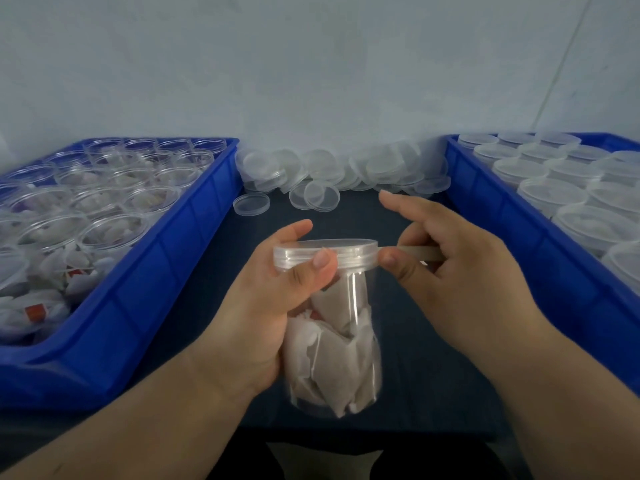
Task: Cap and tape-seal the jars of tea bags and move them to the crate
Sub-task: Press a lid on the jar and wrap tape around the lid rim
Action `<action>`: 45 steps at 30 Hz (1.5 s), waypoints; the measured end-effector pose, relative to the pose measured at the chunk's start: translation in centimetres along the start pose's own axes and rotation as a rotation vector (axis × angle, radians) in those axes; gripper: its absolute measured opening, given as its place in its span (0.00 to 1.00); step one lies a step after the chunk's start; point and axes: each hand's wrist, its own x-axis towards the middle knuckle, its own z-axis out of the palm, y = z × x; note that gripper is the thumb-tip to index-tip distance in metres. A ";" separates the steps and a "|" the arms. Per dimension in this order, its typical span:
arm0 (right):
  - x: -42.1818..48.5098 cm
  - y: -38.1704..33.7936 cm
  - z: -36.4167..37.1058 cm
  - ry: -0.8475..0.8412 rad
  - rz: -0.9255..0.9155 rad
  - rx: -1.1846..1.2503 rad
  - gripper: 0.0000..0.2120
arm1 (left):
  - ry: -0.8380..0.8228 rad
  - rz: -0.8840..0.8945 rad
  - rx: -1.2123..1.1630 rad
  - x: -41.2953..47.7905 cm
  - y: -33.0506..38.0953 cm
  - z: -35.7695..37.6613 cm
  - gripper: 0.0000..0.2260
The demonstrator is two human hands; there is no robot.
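A clear jar of tea bags point(341, 348) with a clear cap point(346, 252) on it is held up over the dark table. My left hand point(273, 306) grips the jar's upper part, thumb pressed on the cap's rim. My right hand point(450, 258) pinches a strip of tape point(415, 252) that runs from the right side of the cap out between thumb and fingers. The blue crate on the left point(166, 271) holds several uncapped jars of tea bags. The blue crate on the right point(512, 223) holds several capped jars.
A heap of loose clear caps point(332, 171) lies along the back of the table against the white wall. A single cap point(251, 204) lies near the left crate's corner. The dark table top point(433, 358) shows between the crates.
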 end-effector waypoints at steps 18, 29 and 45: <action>-0.5 -0.3 1.0 -0.213 0.145 -0.056 0.11 | 0.068 0.187 0.449 0.6 -0.9 -0.3 0.41; 0.3 0.9 0.6 -0.558 0.329 0.128 0.05 | 0.131 0.308 0.683 0.3 -1.5 -0.7 0.30; 3.5 5.3 4.1 -0.125 0.541 -0.116 0.08 | 0.051 0.543 0.719 -0.1 0.1 0.0 0.29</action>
